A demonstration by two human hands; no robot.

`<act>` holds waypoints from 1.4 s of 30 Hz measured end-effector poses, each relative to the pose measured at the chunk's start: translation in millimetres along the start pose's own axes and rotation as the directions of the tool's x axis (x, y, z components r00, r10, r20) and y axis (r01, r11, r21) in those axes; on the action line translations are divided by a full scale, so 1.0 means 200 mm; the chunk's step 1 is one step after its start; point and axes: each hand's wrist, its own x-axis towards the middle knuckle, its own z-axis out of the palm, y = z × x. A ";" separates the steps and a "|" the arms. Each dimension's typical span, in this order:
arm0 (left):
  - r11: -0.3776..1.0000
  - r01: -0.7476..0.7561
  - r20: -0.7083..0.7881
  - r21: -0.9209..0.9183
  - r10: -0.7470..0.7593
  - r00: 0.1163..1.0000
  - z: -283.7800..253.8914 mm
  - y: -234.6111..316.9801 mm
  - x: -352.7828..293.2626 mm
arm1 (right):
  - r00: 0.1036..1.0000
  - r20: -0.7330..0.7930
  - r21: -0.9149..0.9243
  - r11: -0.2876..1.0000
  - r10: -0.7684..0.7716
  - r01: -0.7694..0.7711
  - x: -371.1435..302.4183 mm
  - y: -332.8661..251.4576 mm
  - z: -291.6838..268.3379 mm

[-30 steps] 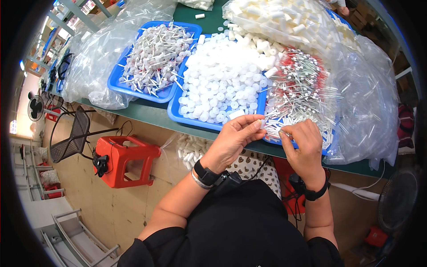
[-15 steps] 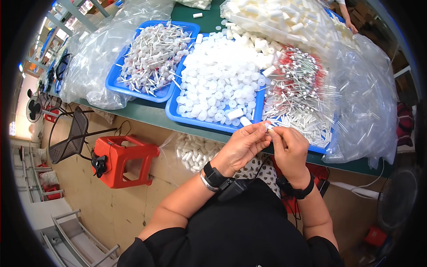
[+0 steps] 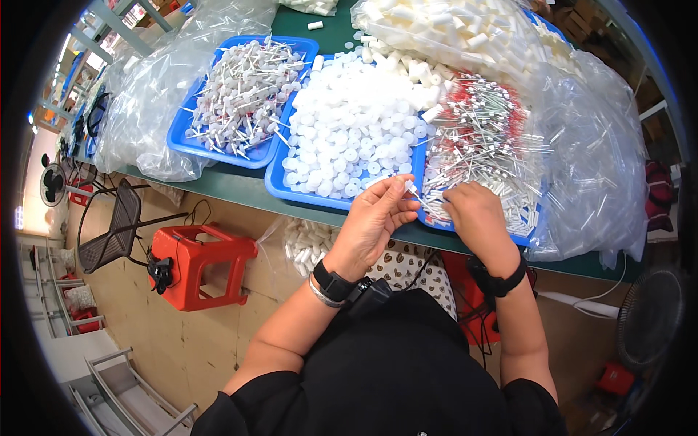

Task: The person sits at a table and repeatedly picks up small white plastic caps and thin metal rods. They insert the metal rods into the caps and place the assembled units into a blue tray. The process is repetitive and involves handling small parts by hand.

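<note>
My left hand (image 3: 374, 221) is closed in a pinch at the front edge of the middle blue tray (image 3: 309, 198). A small white plastic piece (image 3: 410, 188) pokes out between its thumb and forefinger; most of it is hidden. My right hand (image 3: 476, 218) is apart from the left, at the front of the right blue tray (image 3: 520, 238), its bent fingertips down at the short white tubes (image 3: 516, 212). What those fingers hold, if anything, cannot be made out. Behind the tubes lies a heap of thin metal pins with red and white ends (image 3: 483, 116). Translucent white discs (image 3: 349, 138) fill the middle tray.
A left blue tray (image 3: 178, 138) holds pins fitted with discs. Clear plastic bags lie at both sides, and a large bag of white cylinders (image 3: 465, 33) lies behind. A red stool (image 3: 196, 265) and a bag of white cylinders (image 3: 305, 243) are below the green table (image 3: 247, 190).
My hands were together at the small white piece and have separated. The right hand has let go and reached to the white tubes; the left has moved slightly left and away, keeping the piece.
</note>
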 end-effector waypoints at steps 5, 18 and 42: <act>0.999 0.040 -0.016 0.019 -0.040 0.999 0.02 -0.01 -0.01 | 0.998 0.057 -0.048 0.999 0.008 -0.005 0.02 0.03 0.04; 0.997 -0.015 -0.062 -0.082 0.009 0.998 0.03 -0.01 0.00 | 0.974 -0.008 0.505 0.842 0.225 -0.190 -0.04 -0.08 -0.10; 0.991 0.046 0.052 0.124 -0.053 0.997 0.06 -0.07 -0.04 | 0.908 0.202 0.755 0.532 0.366 -0.382 -0.05 -0.11 -0.06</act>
